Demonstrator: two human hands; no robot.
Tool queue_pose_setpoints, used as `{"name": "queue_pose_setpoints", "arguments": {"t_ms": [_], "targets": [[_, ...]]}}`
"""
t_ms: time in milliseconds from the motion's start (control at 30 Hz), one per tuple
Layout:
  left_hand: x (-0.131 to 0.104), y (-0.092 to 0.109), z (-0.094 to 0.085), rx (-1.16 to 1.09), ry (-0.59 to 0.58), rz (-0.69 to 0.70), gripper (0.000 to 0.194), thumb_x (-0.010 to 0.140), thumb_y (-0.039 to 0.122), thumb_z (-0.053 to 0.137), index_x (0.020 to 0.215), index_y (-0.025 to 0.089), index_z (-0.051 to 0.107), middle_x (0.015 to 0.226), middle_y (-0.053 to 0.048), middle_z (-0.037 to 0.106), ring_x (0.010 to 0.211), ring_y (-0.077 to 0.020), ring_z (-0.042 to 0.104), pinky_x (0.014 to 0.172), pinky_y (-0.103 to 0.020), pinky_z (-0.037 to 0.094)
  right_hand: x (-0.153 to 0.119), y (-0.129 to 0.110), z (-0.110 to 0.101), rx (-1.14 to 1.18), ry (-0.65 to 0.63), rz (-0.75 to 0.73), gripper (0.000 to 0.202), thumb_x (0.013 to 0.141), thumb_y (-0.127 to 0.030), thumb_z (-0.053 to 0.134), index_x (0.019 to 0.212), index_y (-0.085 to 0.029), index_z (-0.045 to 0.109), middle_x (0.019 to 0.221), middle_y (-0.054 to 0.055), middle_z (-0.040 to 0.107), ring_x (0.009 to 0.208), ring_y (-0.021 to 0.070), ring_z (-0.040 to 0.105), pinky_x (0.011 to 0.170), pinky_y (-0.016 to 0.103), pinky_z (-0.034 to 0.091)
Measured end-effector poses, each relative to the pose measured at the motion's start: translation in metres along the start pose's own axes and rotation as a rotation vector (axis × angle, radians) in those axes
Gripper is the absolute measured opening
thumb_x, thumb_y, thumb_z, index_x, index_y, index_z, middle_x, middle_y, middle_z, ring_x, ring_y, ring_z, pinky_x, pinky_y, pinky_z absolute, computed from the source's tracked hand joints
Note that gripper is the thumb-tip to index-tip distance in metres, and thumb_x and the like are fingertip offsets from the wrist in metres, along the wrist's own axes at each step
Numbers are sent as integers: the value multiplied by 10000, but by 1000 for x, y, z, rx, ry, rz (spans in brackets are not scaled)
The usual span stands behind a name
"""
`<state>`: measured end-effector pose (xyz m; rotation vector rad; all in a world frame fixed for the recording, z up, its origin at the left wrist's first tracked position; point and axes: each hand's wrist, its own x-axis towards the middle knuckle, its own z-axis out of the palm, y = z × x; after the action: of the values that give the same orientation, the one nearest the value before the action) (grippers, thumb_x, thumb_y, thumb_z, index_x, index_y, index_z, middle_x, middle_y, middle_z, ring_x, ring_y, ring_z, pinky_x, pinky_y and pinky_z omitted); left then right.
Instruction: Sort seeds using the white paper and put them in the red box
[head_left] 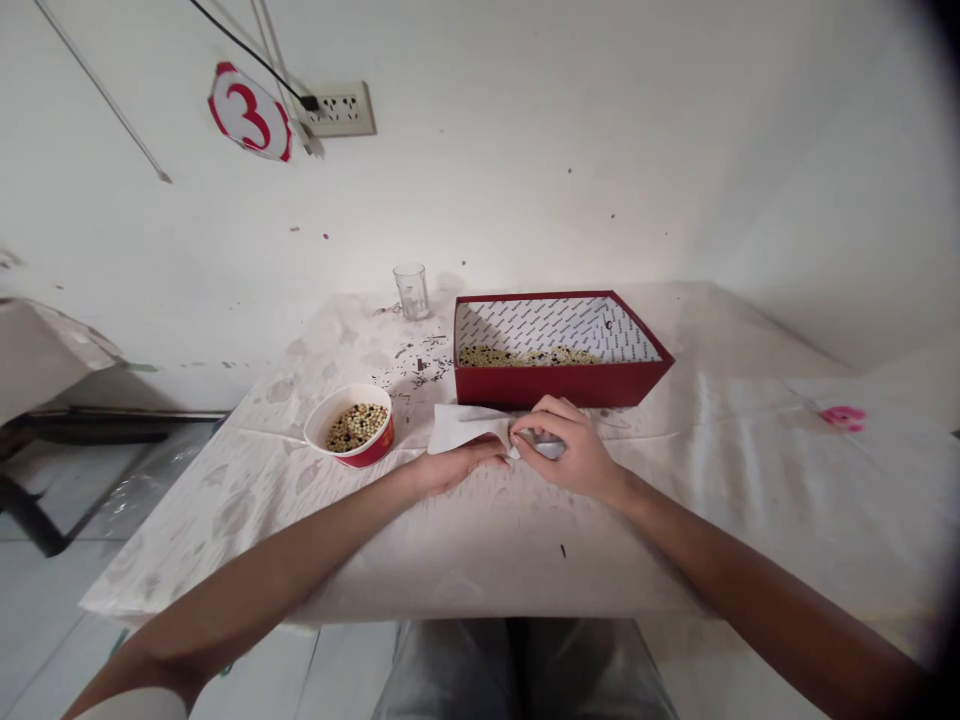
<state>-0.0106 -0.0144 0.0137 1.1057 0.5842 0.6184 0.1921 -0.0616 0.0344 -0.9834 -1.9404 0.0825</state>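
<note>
A small white sheet of paper point(459, 425) lies just in front of the red box, its near edge curling up. My left hand point(466, 464) grips the paper low at its near side, the fingers partly covered by it. At the paper's right end my right hand point(570, 445) has thumb and fingertips pinched together on the edge. Behind both hands stands a red box point(551, 385) with a patterned white lining and a layer of pale and dark beans or beads point(525, 357) inside. Left of my hands, a paper bowl point(381, 442) holds more of the same mixed pieces point(357, 428).
A clear glass point(412, 292) stands at the back near the wall. Dark scraps point(427, 372) are scattered between glass and box. A pink mark or object point(844, 417) is on the tablecloth point(750, 500) at right. A socket point(341, 108) with a plugged cable is on the wall.
</note>
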Motion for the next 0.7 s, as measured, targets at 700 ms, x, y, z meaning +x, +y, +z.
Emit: {"name": "queue_pose_setpoints", "arguments": {"t_ms": [700], "targets": [[2, -8, -13, 76, 38, -139, 306, 694, 452, 880, 792, 185, 764, 817, -18, 678, 826, -157, 555, 811, -301, 414, 1, 4, -3, 67, -9, -57, 170, 881, -175, 713, 1014, -271, 754, 869, 11, 646, 737, 154, 610, 689, 342, 473]]}}
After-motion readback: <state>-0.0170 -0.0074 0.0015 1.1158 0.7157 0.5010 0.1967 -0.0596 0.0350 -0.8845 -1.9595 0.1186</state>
